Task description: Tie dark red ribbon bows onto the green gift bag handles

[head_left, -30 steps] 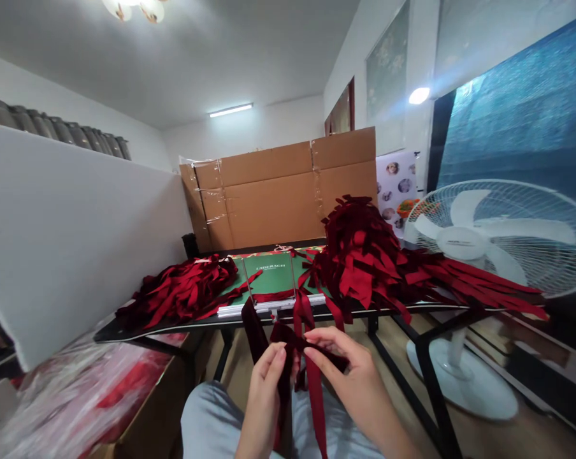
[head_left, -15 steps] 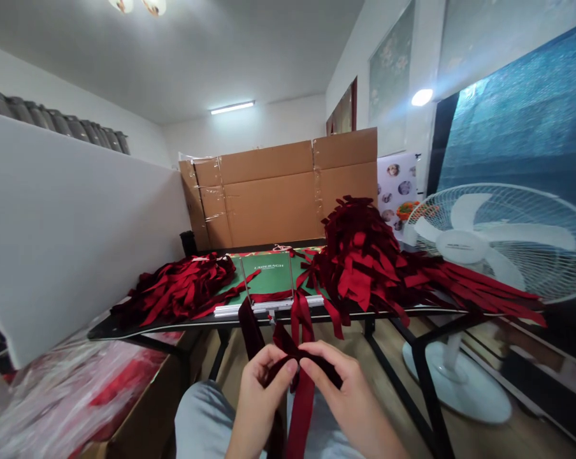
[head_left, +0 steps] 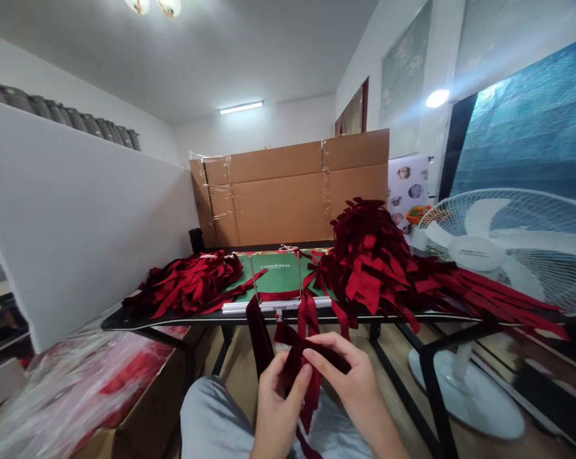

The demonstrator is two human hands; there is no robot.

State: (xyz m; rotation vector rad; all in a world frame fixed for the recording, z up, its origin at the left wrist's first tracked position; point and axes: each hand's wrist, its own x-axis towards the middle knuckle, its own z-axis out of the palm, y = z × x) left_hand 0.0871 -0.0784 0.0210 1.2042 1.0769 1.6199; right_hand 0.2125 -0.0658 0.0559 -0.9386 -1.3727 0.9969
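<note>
My left hand (head_left: pixel 279 401) and my right hand (head_left: pixel 348 382) hang in front of the table, above my lap. Both pinch a dark red velvet ribbon (head_left: pixel 292 354) that forms a loose loop or bow between them. One tail of the ribbon (head_left: pixel 259 328) rises toward the table edge, and another hangs below my hands. Two heaps of cut red ribbon lie on the table, a low one (head_left: pixel 187 287) at left and a tall one (head_left: pixel 369 268) at right. Between them lies a green printed Läderach sheet or box (head_left: pixel 275 275).
White strips (head_left: pixel 273 305) lie along the front of the black table (head_left: pixel 173 320). A white standing fan (head_left: pixel 479 252) is at right. A large cardboard sheet (head_left: pixel 288 197) stands behind the table, a white partition (head_left: pixel 78 204) is at left, and a plastic-wrapped box (head_left: pixel 87 389) is low left.
My hands have shifted the ribbon, with the left hand turning and the fingers moving apart slightly. The view has also swung a little, so the table sits further right and lower.
</note>
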